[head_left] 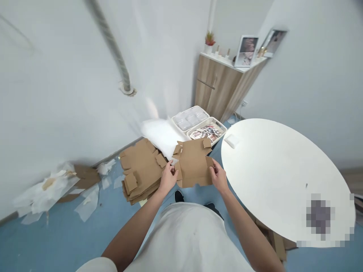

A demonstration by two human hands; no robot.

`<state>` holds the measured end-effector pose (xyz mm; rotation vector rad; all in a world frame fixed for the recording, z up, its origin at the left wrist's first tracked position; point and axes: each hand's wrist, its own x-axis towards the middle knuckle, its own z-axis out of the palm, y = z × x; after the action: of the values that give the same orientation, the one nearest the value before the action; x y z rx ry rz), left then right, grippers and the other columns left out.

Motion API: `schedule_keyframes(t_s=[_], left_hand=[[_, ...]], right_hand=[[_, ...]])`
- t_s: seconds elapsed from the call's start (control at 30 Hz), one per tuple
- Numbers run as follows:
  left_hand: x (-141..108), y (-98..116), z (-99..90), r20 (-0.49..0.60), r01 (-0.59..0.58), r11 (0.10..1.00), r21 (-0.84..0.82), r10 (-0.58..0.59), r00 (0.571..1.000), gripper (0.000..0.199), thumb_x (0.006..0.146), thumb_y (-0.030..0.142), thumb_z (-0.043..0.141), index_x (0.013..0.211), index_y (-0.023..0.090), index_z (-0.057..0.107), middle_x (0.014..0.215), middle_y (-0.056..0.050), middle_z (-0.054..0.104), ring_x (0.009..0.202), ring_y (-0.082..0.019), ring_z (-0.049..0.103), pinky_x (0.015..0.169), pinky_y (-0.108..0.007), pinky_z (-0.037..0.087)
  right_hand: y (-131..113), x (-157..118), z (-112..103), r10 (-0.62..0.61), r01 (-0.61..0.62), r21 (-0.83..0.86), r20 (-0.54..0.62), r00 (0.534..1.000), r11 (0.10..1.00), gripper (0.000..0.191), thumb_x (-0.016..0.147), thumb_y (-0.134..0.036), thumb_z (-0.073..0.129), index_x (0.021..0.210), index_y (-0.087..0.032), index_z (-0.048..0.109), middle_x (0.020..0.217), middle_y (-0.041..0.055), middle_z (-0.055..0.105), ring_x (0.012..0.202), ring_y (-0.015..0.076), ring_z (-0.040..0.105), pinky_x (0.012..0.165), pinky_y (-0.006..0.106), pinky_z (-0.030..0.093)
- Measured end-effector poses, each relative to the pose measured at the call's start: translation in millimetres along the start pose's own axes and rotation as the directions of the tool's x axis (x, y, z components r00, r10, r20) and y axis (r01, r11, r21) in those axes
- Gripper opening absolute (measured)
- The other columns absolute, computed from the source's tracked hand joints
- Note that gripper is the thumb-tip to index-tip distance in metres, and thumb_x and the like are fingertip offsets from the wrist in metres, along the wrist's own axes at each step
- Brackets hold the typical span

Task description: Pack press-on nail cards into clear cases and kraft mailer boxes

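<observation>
Between my two hands I hold a brown cardboard box blank (194,162), partly folded, with its side flaps turned up. My left hand (169,176) pinches its left edge by a flap. On the opposite edge, my right hand (219,175) grips another raised flap with thumb and fingers. Just left of my left hand lies a stack of flat cardboard blanks (144,164) with cut tabs and flaps. The fingers beneath the held cardboard are partly hidden.
A white oval table (283,166) stands at the right with a small white packet (231,141) on it. Ahead are a white basket of printed cards (208,131), a tray of clear packets (190,118) and a wooden cabinet (218,85). Wrapping scraps (51,189) litter the left floor.
</observation>
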<state>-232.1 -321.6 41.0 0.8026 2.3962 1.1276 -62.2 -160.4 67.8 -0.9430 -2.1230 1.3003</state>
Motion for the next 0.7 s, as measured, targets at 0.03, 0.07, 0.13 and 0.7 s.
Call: schedule_keyframes(t_s=[0.03,0.07,0.13,0.7], left_hand=[[1,10,8.1,0.016,-0.017,1.000,-0.003,0.017,1.000,0.054,0.075,0.022,0.049,0.126,0.014,0.032,0.086,-0.003,0.064,0.081,-0.015,0.060,0.077,-0.029,0.044],[1,20,16.6,0.033,-0.035,0.999,-0.006,0.036,0.999,0.054,0.074,0.022,0.049,0.125,0.015,0.033,0.086,-0.003,0.064,0.081,-0.015,0.060,0.077,-0.029,0.044],[0,42,35.4,0.068,-0.084,0.996,-0.012,0.085,0.994,0.053,0.074,0.022,0.050,0.124,0.016,0.034,0.089,-0.003,0.064,0.083,-0.015,0.059,0.077,-0.029,0.043],[-28,163,224.4,0.552,-0.307,0.942,-0.133,0.328,0.767,0.050,0.075,0.026,0.050,0.123,0.018,0.038,0.091,-0.005,0.064,0.067,-0.011,0.058,0.071,-0.028,0.046]], right_hand=[[6,-5,-12,0.010,-0.010,0.008,-0.041,0.999,1.000,0.043,0.081,-0.026,0.036,0.124,-0.021,0.044,0.115,0.0072,0.056,0.093,0.0185,0.056,0.081,0.033,0.045],[13,-9,-23,0.020,-0.019,0.008,-0.086,0.996,1.000,0.043,0.081,-0.026,0.036,0.123,-0.021,0.045,0.115,0.0074,0.056,0.094,0.0187,0.055,0.081,0.034,0.045],[27,-19,-46,0.037,-0.038,-0.005,-0.173,0.984,0.999,0.042,0.081,-0.027,0.037,0.121,-0.022,0.046,0.112,0.0074,0.056,0.094,0.0188,0.053,0.080,0.034,0.045],[137,-135,-190,0.315,-0.358,0.066,-0.638,0.702,0.931,0.043,0.079,-0.031,0.040,0.119,-0.015,0.050,0.071,0.0001,0.045,0.064,0.0138,0.044,0.066,0.029,0.041]])
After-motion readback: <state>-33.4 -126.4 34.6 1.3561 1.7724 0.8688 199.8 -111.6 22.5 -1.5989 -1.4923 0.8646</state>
